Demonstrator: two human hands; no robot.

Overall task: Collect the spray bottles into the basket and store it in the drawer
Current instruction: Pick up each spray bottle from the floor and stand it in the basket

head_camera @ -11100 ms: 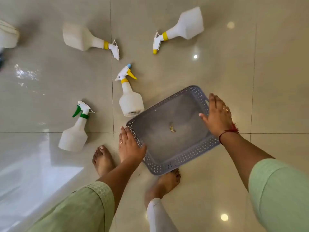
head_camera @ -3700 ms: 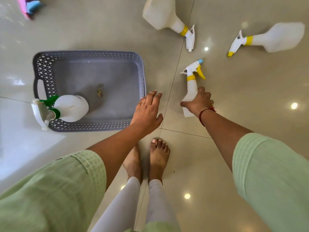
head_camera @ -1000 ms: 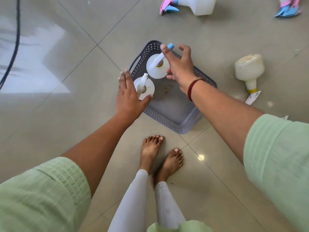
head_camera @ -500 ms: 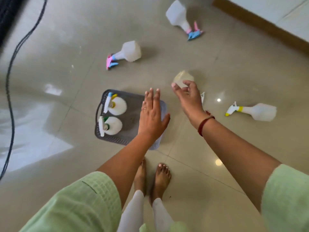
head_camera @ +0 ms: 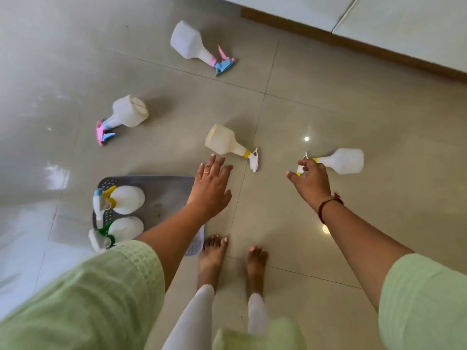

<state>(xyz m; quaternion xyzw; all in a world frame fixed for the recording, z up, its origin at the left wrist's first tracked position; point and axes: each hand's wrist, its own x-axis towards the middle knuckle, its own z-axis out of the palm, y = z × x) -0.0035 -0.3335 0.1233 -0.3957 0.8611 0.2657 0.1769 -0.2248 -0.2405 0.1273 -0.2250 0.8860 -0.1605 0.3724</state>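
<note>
I am standing barefoot, my feet just beside the near right corner of the grey basket, which is sitting on the floor to my left. My left forearm and green sleeve are crossing over the basket's near side and hiding part of it. Two spray bottles are sitting in its left end, side by side: the green-trigger bottle nearer me, its spray head showing past the rim, and the yellow-trigger bottle just beyond it.

Four more are lying on their sides on the floor. The cream bottle is lying ahead of me, and the white bottle to its right. The nearer pink-and-blue bottle is lying beyond the basket. The farther pink-and-blue bottle is well apart, toward the wall.

The floor is glossy beige tile, catching light spots. It is ending at a brown skirting strip under a white panel.

My left hand is hovering over the basket's far right corner, fingers straight and spread, grasping nothing and stopping just short of the cream bottle. My right hand, with a red thread at the wrist, is reaching the white bottle's spray head. Its fingers are curling over the head, but I cannot tell whether they are gripping it.
</note>
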